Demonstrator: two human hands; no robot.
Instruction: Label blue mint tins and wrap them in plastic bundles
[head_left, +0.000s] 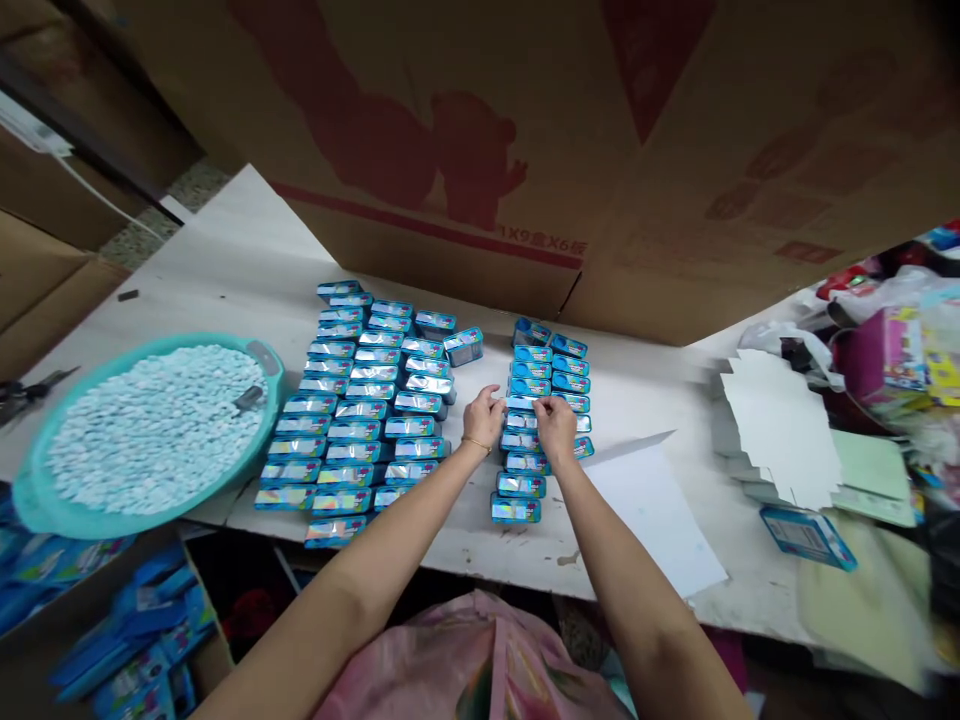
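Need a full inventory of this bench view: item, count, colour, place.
Table: 1, white, centre
Basin: 1, teal, left
Small pieces: uncountable, pale blue-white, in basin
Blue boxes, left group: over twenty, right of basin
Blue boxes, right group: about fifteen, at hands
White strip: 1, between hands
White sheet: at least 1, right of boxes
White card stack: 1, right
Lone blue box: 1, below stack
Large carton: 1, brown with red print, behind
Blue items: many, lower left
Clutter: mixed colours, far right
Left hand, right hand: 1 each, bare, centre
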